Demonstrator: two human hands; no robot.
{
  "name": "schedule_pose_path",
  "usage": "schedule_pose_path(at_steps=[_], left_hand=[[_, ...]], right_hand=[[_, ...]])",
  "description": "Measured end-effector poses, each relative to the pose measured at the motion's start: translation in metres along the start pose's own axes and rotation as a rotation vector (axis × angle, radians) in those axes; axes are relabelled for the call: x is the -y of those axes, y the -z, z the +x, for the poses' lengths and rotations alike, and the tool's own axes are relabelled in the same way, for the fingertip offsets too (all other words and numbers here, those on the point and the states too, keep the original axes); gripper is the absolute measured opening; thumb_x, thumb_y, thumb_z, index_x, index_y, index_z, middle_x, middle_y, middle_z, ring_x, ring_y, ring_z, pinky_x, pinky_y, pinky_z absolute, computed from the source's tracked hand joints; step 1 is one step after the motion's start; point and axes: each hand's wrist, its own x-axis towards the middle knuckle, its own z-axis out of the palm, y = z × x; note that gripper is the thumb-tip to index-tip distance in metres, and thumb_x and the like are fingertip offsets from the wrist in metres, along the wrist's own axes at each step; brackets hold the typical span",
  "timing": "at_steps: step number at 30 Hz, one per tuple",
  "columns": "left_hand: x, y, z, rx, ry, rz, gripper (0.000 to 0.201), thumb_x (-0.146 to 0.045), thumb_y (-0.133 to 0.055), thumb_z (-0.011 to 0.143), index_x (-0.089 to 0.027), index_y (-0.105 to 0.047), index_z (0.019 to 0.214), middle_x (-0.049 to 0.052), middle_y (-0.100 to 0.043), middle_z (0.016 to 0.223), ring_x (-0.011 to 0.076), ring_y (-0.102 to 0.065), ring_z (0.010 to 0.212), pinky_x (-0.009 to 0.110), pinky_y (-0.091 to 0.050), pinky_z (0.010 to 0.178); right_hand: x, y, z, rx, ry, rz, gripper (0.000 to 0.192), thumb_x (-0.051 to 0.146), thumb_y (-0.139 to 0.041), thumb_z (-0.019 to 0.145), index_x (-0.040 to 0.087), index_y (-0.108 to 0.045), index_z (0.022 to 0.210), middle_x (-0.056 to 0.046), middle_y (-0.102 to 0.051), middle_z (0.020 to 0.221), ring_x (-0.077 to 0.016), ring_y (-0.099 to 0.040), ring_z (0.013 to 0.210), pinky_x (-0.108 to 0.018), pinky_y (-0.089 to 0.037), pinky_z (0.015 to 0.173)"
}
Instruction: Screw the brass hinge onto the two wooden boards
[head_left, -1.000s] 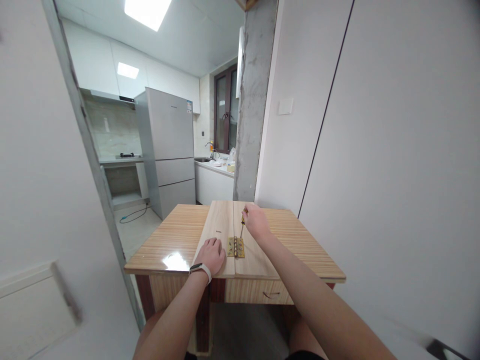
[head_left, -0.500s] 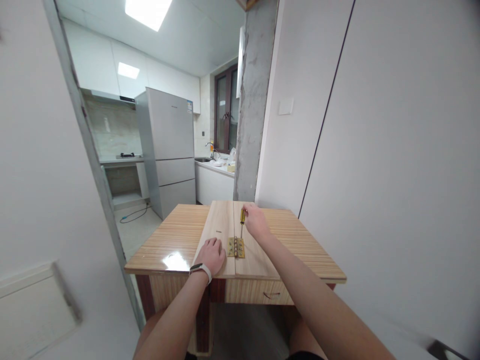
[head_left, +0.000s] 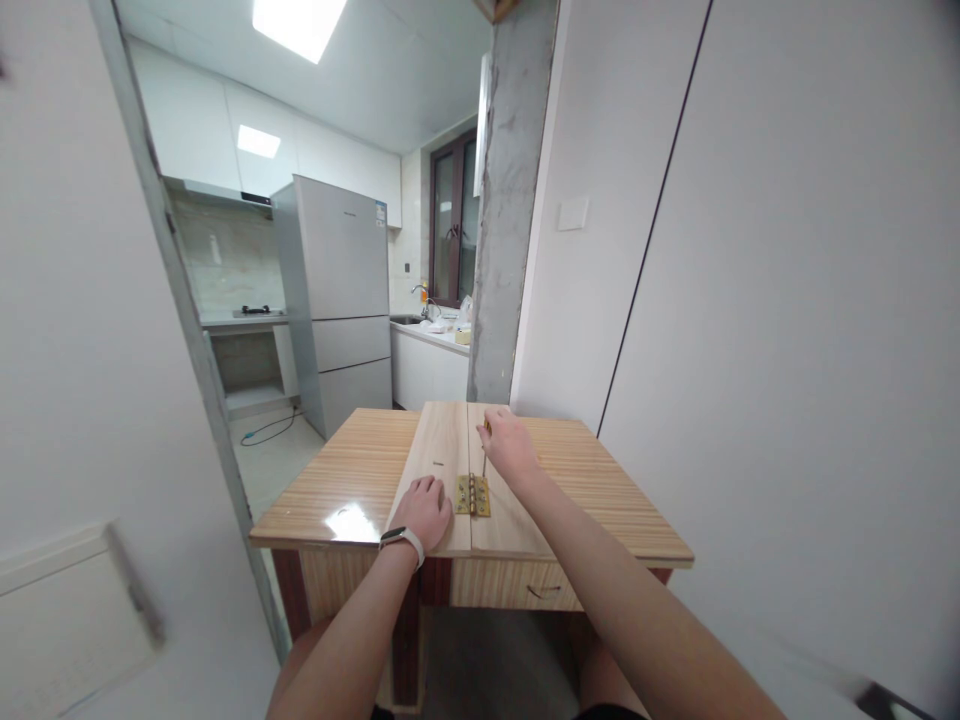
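Observation:
My right hand [head_left: 508, 440] grips a screwdriver [head_left: 484, 463] upright, its yellow and black handle mostly hidden by the fingers. The thin shaft points down to the upper right part of a brass hinge [head_left: 472, 495]; whether the tip sits in a screw is too small to tell. Flat across the seam, the hinge spans the left wooden board [head_left: 441, 430] and the right wooden board [head_left: 499, 535]. Palm down on the left board, just left of the hinge, my left hand [head_left: 426, 510] lies with its fingers stretched out. A band with a dark face is on that wrist.
Both boards rest on a striped wooden table [head_left: 337, 460] with a drawer [head_left: 517, 584] at its front. On the left board lies a small dark thing [head_left: 438, 464]. Beyond stand a grey fridge [head_left: 349, 260] and a sink counter [head_left: 427, 365]. A white wall [head_left: 750, 350] is at right.
The fingers of my right hand have shifted around the screwdriver handle and now cover more of it. My left hand and the boards stay in place.

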Motion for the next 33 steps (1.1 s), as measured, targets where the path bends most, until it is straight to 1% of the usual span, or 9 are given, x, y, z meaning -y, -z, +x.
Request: schedule_pose_path(at_steps=[4, 8, 12, 15, 18, 22, 25, 28, 33], left_hand=[[-0.001, 0.001, 0.000, 0.013, 0.009, -0.006, 0.039, -0.037, -0.040, 0.097, -0.019, -0.061, 0.124, 0.012, -0.060, 0.134, 0.0268, -0.047, 0.129, 0.039, -0.029, 0.114], [0.001, 0.000, 0.000, 0.004, 0.005, -0.011, 0.038, -0.038, -0.040, 0.097, -0.019, -0.061, 0.124, 0.012, -0.060, 0.133, 0.0269, -0.047, 0.128, 0.039, -0.030, 0.113], [0.003, -0.002, 0.000, -0.008, -0.010, -0.026, 0.037, -0.038, -0.040, 0.097, -0.020, -0.062, 0.120, 0.013, -0.060, 0.132, 0.0271, -0.047, 0.127, 0.039, -0.031, 0.113], [0.004, -0.004, 0.001, -0.010, -0.010, -0.031, 0.037, -0.039, -0.040, 0.097, -0.019, -0.062, 0.120, 0.013, -0.060, 0.132, 0.0271, -0.047, 0.127, 0.039, -0.031, 0.113], [0.004, -0.005, 0.001, -0.016, -0.014, -0.026, 0.038, -0.039, -0.040, 0.097, -0.019, -0.061, 0.121, 0.013, -0.059, 0.132, 0.0272, -0.046, 0.128, 0.039, -0.030, 0.113], [0.003, -0.004, 0.000, -0.014, -0.010, -0.019, 0.037, -0.038, -0.039, 0.098, -0.019, -0.062, 0.119, 0.013, -0.060, 0.132, 0.0267, -0.047, 0.128, 0.039, -0.030, 0.114], [0.003, -0.003, 0.000, -0.006, -0.009, -0.022, 0.037, -0.038, -0.040, 0.097, -0.019, -0.061, 0.121, 0.013, -0.059, 0.132, 0.0268, -0.046, 0.128, 0.039, -0.029, 0.113], [0.004, -0.004, 0.001, -0.004, -0.016, -0.021, 0.038, -0.039, -0.039, 0.097, -0.019, -0.061, 0.121, 0.013, -0.060, 0.131, 0.0273, -0.046, 0.127, 0.039, -0.029, 0.113], [0.006, -0.007, 0.001, -0.032, -0.033, -0.014, 0.039, -0.039, -0.039, 0.097, -0.018, -0.061, 0.122, 0.013, -0.059, 0.132, 0.0273, -0.046, 0.127, 0.039, -0.030, 0.112]], right_hand=[[-0.005, -0.004, 0.000, -0.002, -0.009, -0.027, 0.005, 0.023, -0.055, 0.099, 0.021, -0.060, 0.099, -0.009, -0.064, 0.102, -0.0211, -0.056, 0.095, -0.030, -0.036, 0.079], [-0.008, -0.006, 0.001, -0.021, -0.001, 0.028, 0.005, 0.019, -0.055, 0.098, 0.022, -0.058, 0.096, -0.008, -0.066, 0.102, -0.0200, -0.057, 0.097, -0.028, -0.036, 0.082], [-0.009, -0.008, 0.001, -0.024, 0.002, 0.084, 0.012, 0.014, -0.050, 0.095, 0.021, -0.059, 0.098, -0.007, -0.067, 0.099, -0.0192, -0.058, 0.094, -0.028, -0.036, 0.081], [-0.007, -0.007, 0.000, -0.006, -0.022, 0.084, 0.018, 0.010, -0.048, 0.093, 0.020, -0.060, 0.101, -0.006, -0.068, 0.096, -0.0188, -0.058, 0.091, -0.027, -0.035, 0.078], [-0.006, -0.006, 0.000, 0.002, -0.022, 0.086, 0.020, 0.009, -0.049, 0.090, 0.020, -0.061, 0.101, -0.006, -0.068, 0.096, -0.0187, -0.058, 0.092, -0.027, -0.036, 0.079], [-0.006, -0.005, 0.002, -0.029, 0.021, 0.109, 0.021, 0.007, -0.051, 0.087, 0.021, -0.062, 0.098, -0.007, -0.066, 0.100, -0.0202, -0.056, 0.099, -0.028, -0.038, 0.087], [-0.008, -0.008, 0.002, -0.068, 0.025, 0.125, 0.021, 0.006, -0.053, 0.087, 0.020, -0.063, 0.097, -0.009, -0.064, 0.104, -0.0214, -0.054, 0.103, -0.028, -0.038, 0.090], [-0.010, -0.012, 0.001, -0.089, 0.022, 0.144, 0.022, 0.005, -0.052, 0.087, 0.020, -0.064, 0.097, -0.009, -0.062, 0.105, -0.0215, -0.053, 0.102, -0.029, -0.039, 0.090], [-0.013, -0.014, 0.001, -0.087, 0.036, 0.166, 0.025, 0.003, -0.048, 0.089, 0.020, -0.065, 0.096, -0.009, -0.062, 0.104, -0.0207, -0.054, 0.101, -0.029, -0.040, 0.088]])
